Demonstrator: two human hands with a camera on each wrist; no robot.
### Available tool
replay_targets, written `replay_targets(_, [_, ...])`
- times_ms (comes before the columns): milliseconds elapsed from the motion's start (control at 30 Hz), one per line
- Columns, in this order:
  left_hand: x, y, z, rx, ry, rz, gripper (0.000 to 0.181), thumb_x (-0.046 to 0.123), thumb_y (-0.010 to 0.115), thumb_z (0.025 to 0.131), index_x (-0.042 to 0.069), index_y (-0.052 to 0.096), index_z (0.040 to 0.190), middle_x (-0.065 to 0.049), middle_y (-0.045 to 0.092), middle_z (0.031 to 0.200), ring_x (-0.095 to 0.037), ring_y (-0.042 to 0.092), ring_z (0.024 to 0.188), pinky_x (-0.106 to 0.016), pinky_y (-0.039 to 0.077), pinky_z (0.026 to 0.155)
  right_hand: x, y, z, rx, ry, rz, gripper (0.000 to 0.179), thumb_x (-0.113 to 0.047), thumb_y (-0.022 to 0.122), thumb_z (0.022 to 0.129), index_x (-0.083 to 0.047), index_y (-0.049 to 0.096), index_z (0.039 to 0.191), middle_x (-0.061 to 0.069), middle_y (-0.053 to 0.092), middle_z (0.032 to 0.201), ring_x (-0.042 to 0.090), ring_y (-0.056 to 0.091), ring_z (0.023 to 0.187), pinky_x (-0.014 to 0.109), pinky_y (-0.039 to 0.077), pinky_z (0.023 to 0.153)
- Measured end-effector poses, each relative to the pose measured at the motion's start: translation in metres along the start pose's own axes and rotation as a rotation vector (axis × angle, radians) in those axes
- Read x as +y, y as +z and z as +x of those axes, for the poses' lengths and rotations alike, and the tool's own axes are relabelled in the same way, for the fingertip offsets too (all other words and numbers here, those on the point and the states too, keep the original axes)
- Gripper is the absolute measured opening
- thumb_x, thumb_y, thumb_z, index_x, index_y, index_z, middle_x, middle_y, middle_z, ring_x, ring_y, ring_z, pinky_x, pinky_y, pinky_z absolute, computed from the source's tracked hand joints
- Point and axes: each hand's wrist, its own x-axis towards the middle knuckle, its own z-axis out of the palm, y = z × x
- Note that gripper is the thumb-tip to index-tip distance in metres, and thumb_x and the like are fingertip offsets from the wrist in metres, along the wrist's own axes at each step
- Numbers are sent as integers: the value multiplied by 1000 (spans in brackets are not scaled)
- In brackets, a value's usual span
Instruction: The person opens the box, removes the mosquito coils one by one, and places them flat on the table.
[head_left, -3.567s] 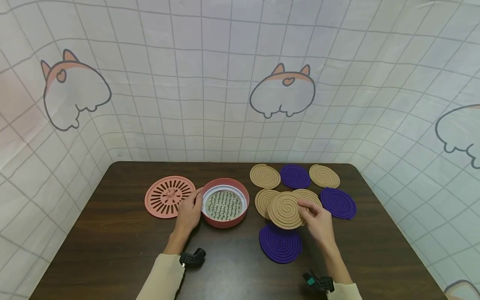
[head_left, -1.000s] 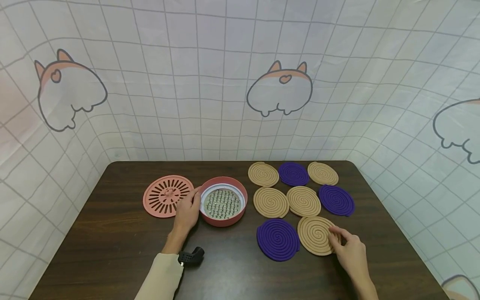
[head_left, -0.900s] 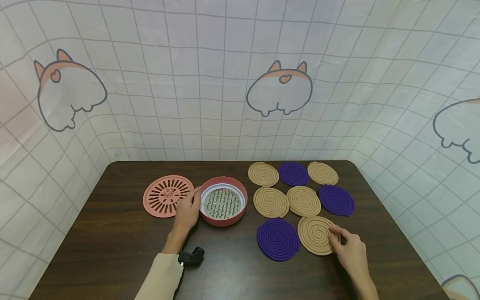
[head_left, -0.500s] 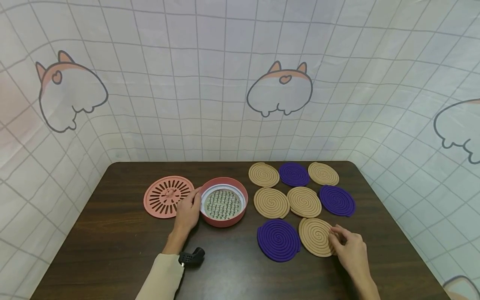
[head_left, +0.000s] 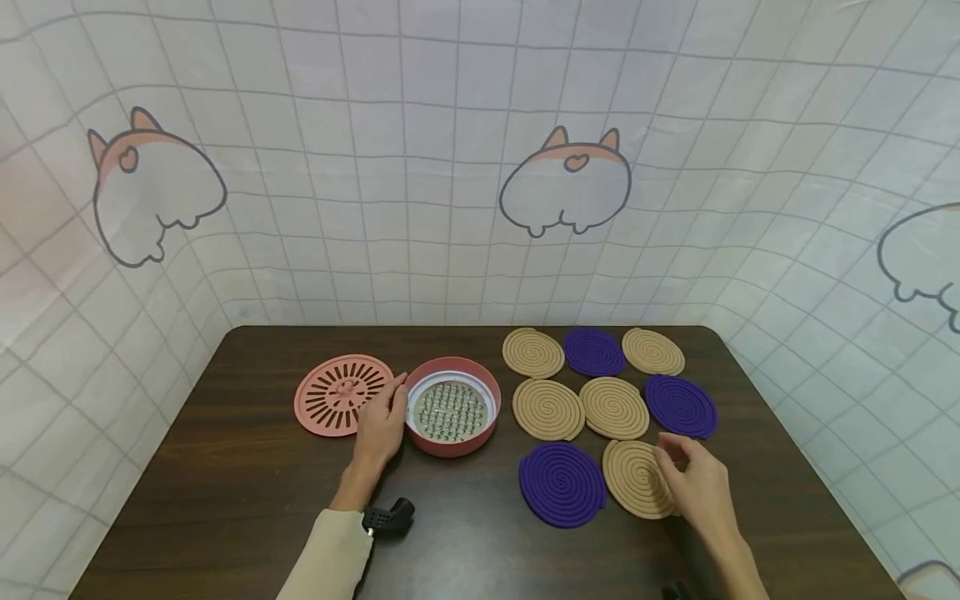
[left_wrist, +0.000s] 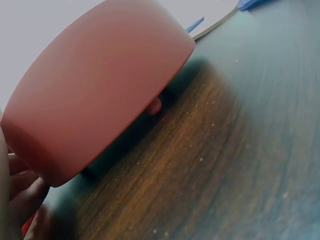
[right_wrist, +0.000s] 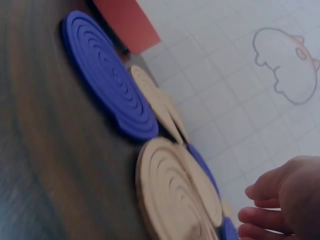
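My left hand (head_left: 381,427) grips the left side of a red round mosquito coil holder (head_left: 450,448). A white ring and a studded plate (head_left: 450,412) show inside it. In the left wrist view the holder's smooth outer wall (left_wrist: 100,85) hides part of my fingers, curled at its edge. A tan mosquito coil (head_left: 637,479) lies flat at the front right, beside a purple mosquito coil (head_left: 562,485). My right hand (head_left: 701,487) is just above the tan coil's right edge, holding nothing. Thumb and fingers stand apart in the right wrist view.
Several more tan and purple coils, such as a purple coil (head_left: 680,405) and a tan coil (head_left: 548,409), lie in rows to the right of the holder. A pink slotted lid (head_left: 318,417) lies left of it. A patterned cloth (head_left: 450,233) hangs behind the dark table (head_left: 225,500).
My right hand carried the tan coil from above the middle row to the front right, laid it beside the purple one, then let go and lifted slightly. My left hand has stayed at the holder.
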Motion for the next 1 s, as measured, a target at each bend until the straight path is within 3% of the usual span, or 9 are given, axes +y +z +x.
replay_targets(367, [8, -5, 2, 42, 65, 0, 42, 29, 44, 106, 11, 60, 140, -10, 60, 142, -29, 55, 133, -52, 45, 107, -27, 13, 23, -63, -108, 67, 31, -18, 66, 96, 0, 69, 121, 12, 74, 103, 26, 70, 90, 24, 55, 75])
replay_targets(533, [16, -13, 3, 41, 104, 10, 42, 26, 46, 106, 12, 56, 144, -7, 55, 148, -27, 51, 139, -51, 41, 111, -46, 18, 33, -85, -140, 119, 36, -23, 64, 98, 0, 66, 126, 14, 74, 109, 29, 71, 95, 36, 58, 81])
replay_targets(833, [31, -24, 4, -43, 148, 123, 55, 35, 48, 104, 17, 39, 155, -6, 34, 163, -30, 34, 150, -57, 31, 116, -83, 31, 48, -170, -197, 231, 50, -29, 60, 101, 0, 55, 141, 21, 63, 133, 38, 64, 116, 52, 54, 93])
replay_targets(1000, [40, -28, 0, -91, 164, 235, 64, 40, 51, 102, 14, 34, 158, -10, 30, 164, -33, 29, 152, -61, 29, 116, -101, 39, 53, -203, -282, 205, 61, -33, 60, 100, 1, 45, 149, 24, 52, 146, 42, 51, 133, 57, 45, 105])
